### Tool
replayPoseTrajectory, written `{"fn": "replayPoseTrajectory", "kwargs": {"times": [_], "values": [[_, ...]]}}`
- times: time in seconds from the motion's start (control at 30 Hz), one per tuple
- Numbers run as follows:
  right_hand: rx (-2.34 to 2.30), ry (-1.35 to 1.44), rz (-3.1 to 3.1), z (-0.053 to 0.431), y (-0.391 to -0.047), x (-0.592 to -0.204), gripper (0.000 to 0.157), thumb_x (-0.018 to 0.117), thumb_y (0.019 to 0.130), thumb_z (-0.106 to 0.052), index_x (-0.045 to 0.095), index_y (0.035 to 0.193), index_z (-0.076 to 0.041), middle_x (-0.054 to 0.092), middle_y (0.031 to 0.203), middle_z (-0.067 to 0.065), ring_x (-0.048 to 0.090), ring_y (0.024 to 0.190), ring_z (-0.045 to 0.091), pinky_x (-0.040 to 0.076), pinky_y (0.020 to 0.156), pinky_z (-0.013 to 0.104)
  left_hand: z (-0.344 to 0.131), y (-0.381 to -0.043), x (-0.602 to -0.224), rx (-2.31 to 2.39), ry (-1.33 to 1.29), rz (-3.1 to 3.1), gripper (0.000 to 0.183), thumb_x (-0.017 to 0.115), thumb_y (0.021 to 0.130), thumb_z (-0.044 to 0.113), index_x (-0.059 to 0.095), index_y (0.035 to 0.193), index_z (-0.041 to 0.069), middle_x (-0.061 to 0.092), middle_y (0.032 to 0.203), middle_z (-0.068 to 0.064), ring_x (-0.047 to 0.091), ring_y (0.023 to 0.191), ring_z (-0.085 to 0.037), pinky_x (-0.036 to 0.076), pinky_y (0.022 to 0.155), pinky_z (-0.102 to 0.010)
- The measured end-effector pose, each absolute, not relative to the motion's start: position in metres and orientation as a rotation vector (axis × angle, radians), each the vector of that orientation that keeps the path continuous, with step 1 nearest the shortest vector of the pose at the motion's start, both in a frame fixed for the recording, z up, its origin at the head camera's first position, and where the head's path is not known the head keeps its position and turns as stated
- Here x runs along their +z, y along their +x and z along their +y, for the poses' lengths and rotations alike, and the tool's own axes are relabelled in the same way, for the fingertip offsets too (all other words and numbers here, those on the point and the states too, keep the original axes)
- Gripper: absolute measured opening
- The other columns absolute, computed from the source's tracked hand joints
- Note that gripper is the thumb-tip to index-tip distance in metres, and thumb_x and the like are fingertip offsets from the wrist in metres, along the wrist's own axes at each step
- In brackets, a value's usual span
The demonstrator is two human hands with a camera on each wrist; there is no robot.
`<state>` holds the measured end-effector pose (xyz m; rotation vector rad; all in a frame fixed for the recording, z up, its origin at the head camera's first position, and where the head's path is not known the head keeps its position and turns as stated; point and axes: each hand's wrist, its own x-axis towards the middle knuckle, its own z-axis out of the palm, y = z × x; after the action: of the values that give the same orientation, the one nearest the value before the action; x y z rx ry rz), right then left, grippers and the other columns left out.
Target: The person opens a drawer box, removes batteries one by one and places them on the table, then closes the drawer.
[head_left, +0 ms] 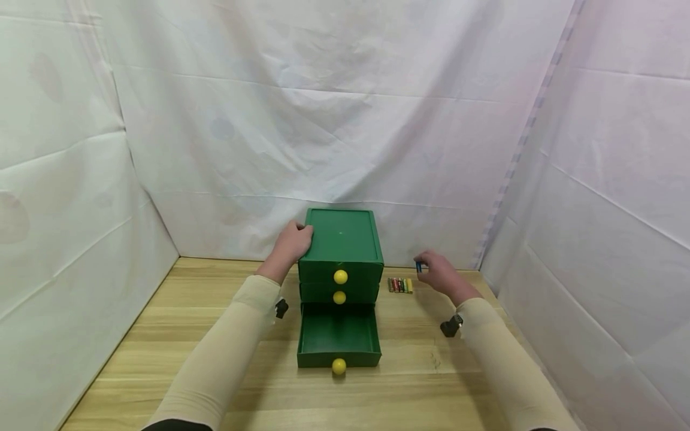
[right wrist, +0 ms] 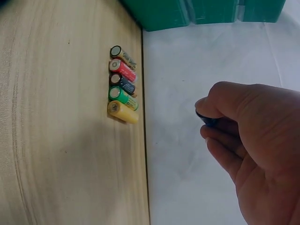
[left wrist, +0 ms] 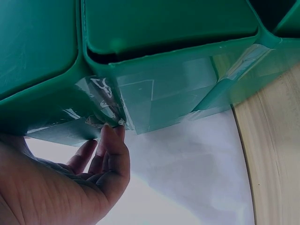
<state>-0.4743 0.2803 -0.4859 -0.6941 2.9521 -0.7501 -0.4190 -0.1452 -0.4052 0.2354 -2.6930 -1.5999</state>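
With thumb and fingers my right hand (head_left: 439, 275) pinches a small blue battery (head_left: 418, 266), lifted above the table at the right; in the right wrist view only the dark end of the battery (right wrist: 206, 119) shows past the fingertips. My left hand (head_left: 293, 240) rests against the left side of a green drawer cabinet (head_left: 345, 236), fingers loosely bent. The left wrist view shows those fingertips at clear tape on the cabinet's side wall. Of its three drawers with yellow ball knobs, the bottom drawer (head_left: 338, 338) is pulled out and the upper two are pushed in.
A row of several batteries (head_left: 400, 285), in gold, red, black, green and yellow, lies right of the cabinet on the wooden table (head_left: 269, 383). White cloth walls (head_left: 323, 120) close off the back and both sides.
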Motion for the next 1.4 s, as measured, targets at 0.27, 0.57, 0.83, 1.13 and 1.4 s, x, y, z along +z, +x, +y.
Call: {"fn": "replayPoseTrajectory", "kwargs": {"times": [0.27,0.57,0.83,1.13,1.4], "values": [[-0.729,-0.641,2.901,0.281,-0.475,-0.499,0.049,0.076,0.1,-0.001,0.061,0.144,0.014,0.061,0.144,0.031,0.059,0.134,0.052,0.048,0.112,0.065,-0.145,-0.419,-0.406,-1.601,0.239,-2.696,0.059,0.04,0.115,0.043,0.047,0.154,0.0,0.052,0.152,-0.022,0.055,0.124,-0.037,0.049,0.105,-0.054],[-0.683,-0.65,2.907,0.277,-0.474,-0.507,0.046,0.077,0.099,0.003,0.063,0.142,0.015,0.064,0.14,0.032,0.061,0.13,0.052,0.05,0.109,0.064,-0.145,-0.418,-0.403,-1.616,0.246,-2.702,0.059,0.041,0.115,0.044,0.046,0.155,0.0,0.051,0.154,-0.022,0.055,0.127,-0.037,0.049,0.107,-0.055],[-0.691,-0.608,2.896,0.279,-0.476,-0.517,0.048,0.08,0.097,0.002,0.064,0.141,0.015,0.066,0.136,0.03,0.063,0.128,0.05,0.051,0.108,0.063,-0.144,-0.418,-0.403,-1.621,0.253,-2.7,0.059,0.041,0.116,0.044,0.046,0.155,0.0,0.051,0.155,-0.022,0.055,0.128,-0.038,0.048,0.108,-0.055],[-0.658,-0.6,2.887,0.282,-0.478,-0.525,0.044,0.078,0.097,0.006,0.066,0.138,0.014,0.066,0.136,0.031,0.063,0.128,0.051,0.052,0.107,0.063,-0.144,-0.419,-0.405,-1.611,0.26,-2.692,0.059,0.041,0.116,0.044,0.047,0.156,0.001,0.051,0.155,-0.021,0.055,0.128,-0.038,0.049,0.109,-0.056],[-0.663,-0.606,2.868,0.281,-0.477,-0.529,0.042,0.075,0.098,0.005,0.066,0.138,0.015,0.066,0.138,0.033,0.062,0.13,0.052,0.05,0.109,0.064,-0.145,-0.418,-0.404,-1.609,0.266,-2.7,0.059,0.041,0.115,0.045,0.047,0.155,0.001,0.052,0.153,-0.021,0.055,0.125,-0.037,0.049,0.107,-0.055]]}}
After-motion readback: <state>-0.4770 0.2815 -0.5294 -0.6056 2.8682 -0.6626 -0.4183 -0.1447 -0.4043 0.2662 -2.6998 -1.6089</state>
